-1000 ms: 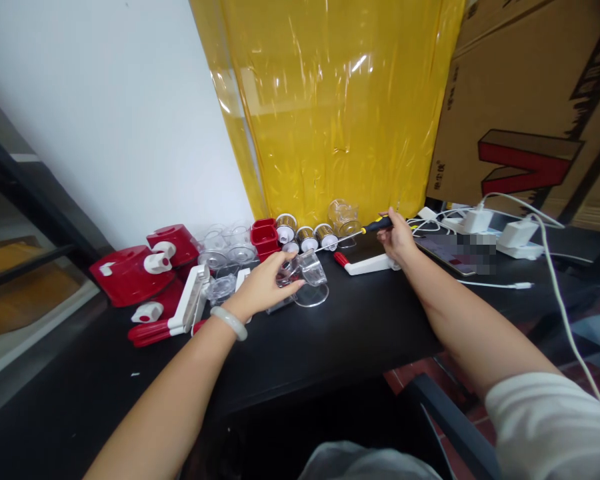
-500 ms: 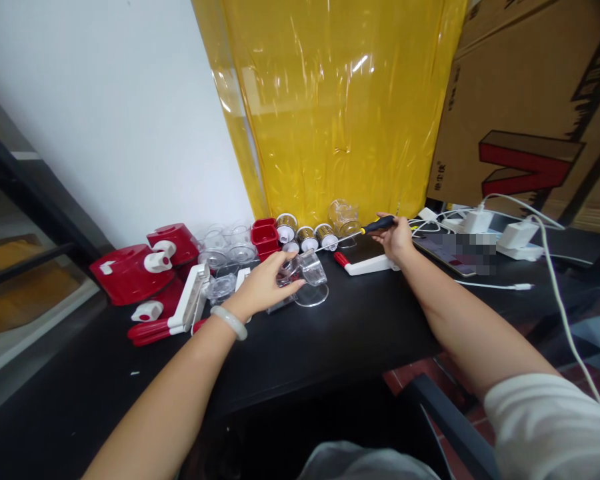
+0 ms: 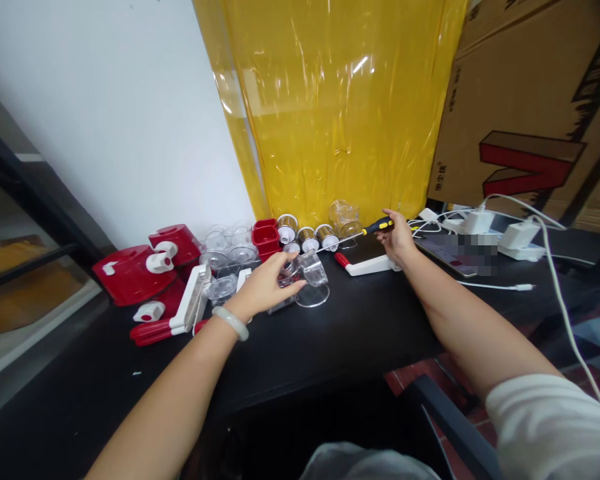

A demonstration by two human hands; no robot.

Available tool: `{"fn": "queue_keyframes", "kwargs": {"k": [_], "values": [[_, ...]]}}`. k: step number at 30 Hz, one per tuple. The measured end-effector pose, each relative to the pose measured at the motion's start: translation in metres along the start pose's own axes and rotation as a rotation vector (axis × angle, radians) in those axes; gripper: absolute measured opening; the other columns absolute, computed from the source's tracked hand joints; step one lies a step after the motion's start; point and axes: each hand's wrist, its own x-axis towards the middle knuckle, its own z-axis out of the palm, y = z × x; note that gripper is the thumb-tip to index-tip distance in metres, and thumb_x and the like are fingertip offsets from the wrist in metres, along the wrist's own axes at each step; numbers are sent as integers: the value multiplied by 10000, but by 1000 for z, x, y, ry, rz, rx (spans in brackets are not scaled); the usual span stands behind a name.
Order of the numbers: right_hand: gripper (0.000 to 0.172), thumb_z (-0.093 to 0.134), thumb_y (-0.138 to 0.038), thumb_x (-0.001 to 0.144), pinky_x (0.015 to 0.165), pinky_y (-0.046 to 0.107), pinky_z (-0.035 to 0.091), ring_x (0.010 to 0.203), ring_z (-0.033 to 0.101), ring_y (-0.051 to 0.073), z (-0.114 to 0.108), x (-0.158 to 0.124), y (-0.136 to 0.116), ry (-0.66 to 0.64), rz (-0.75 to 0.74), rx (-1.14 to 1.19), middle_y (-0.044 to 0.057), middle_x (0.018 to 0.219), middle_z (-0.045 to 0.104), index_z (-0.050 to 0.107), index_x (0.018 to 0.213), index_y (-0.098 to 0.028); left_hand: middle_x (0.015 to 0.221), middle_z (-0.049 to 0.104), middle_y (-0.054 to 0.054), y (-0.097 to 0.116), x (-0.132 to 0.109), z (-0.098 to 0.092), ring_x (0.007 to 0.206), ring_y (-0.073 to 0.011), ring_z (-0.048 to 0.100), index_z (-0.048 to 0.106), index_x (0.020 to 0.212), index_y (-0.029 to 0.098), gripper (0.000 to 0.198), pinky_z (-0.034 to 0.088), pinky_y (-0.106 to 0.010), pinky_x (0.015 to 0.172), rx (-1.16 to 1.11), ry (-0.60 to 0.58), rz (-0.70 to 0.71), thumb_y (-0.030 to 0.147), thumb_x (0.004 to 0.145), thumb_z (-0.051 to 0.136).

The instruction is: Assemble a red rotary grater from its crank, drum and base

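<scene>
My left hand (image 3: 266, 287) is closed around a clear plastic part (image 3: 313, 269), tilted just above the black table. A screwdriver (image 3: 379, 225) with a black and yellow handle is in my right hand (image 3: 399, 241), fingers at the handle's end. Its shaft runs left and down to the plastic part; the tip's exact seat is too small to make out. Under the part a clear round piece (image 3: 314, 296) shows. Beneath the right hand lies a white crank handle (image 3: 370, 265) with a red grip.
Red housings (image 3: 130, 273) with white knobs and a white arm (image 3: 191, 300) with red grips stand left. Clear cups (image 3: 227, 245), red hoppers (image 3: 265, 237) and grater drums (image 3: 307, 239) line the back. A tablet (image 3: 447, 253), chargers (image 3: 520, 237) and cables are at right.
The fingers of my right hand have shifted on the screwdriver handle, with the upper fingers now higher. My left hand and the plastic part stay nearly where they were.
</scene>
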Motion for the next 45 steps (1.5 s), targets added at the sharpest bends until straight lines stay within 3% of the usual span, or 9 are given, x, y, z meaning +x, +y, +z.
{"fn": "queue_keyframes", "kwargs": {"k": [3, 6, 12, 17, 25, 29, 33, 38, 45], "values": [[175, 614, -379, 815, 323, 181, 257, 342, 414, 56, -1, 0, 1, -24, -47, -27, -78, 567, 508, 594, 891, -223, 1280, 601, -94, -2, 0, 1, 1061, -245, 637, 481, 1335, 203, 589, 512, -407, 946, 8, 2, 1, 498, 850, 640], [255, 631, -462, 816, 321, 171, 248, 329, 354, 35, -1, -1, 1, -42, -50, -65, -84, 545, 486, 571, 819, -214, 1292, 597, -93, -3, 0, 1, 1098, -250, 625, 481, 1333, 210, 580, 506, -407, 952, 14, 6, 6, 497, 854, 635], [346, 378, -495, 905, 404, 206, 387, 428, 545, 106, -1, 0, 4, -36, 26, -70, -22, 612, 570, 599, 936, -231, 1280, 601, -98, -1, 0, 0, 1100, -252, 626, 483, 1332, 209, 571, 501, -408, 961, 8, 8, 16, 481, 854, 639], [312, 384, -426, 872, 513, 237, 446, 544, 620, 138, -4, 2, 4, -74, 53, -64, 4, 727, 650, 603, 1024, -264, 1278, 599, -99, -1, 0, 1, 1080, -249, 634, 475, 1337, 208, 578, 508, -415, 953, 11, -2, 9, 479, 854, 642], [204, 396, -279, 892, 487, 199, 434, 524, 633, 112, -1, 1, 2, -33, 79, -62, -34, 675, 625, 583, 962, -236, 1287, 599, -94, -1, 0, 1, 1073, -253, 641, 486, 1333, 221, 568, 511, -430, 952, -1, 8, 1, 471, 849, 646], [128, 447, -315, 921, 430, 182, 414, 432, 553, 99, 2, -3, 1, -43, 60, -99, -60, 561, 573, 550, 941, -241, 1286, 601, -96, -1, 0, 1, 1085, -262, 638, 487, 1329, 215, 573, 510, -431, 956, 0, 8, -4, 480, 847, 647], [175, 418, -361, 952, 411, 184, 410, 383, 494, 98, 5, -4, 0, -28, 67, -132, -66, 494, 514, 531, 905, -237, 1304, 595, -97, -2, 0, 1, 1094, -260, 636, 484, 1327, 217, 571, 509, -427, 959, 6, 10, 4, 485, 849, 645], [284, 281, -325, 952, 440, 210, 429, 441, 576, 128, 3, -2, 1, -42, 121, -95, -12, 583, 593, 545, 945, -221, 1306, 591, -92, -2, 0, 1, 1097, -253, 634, 482, 1328, 220, 569, 506, -421, 965, 3, 7, -2, 479, 849, 648], [205, 377, -253, 876, 503, 208, 447, 561, 662, 133, 0, 0, 2, -51, 115, -59, -16, 684, 634, 570, 942, -228, 1283, 597, -96, -2, 0, 1, 1081, -251, 634, 477, 1329, 221, 566, 503, -432, 963, 2, 8, 10, 489, 857, 635]]}}
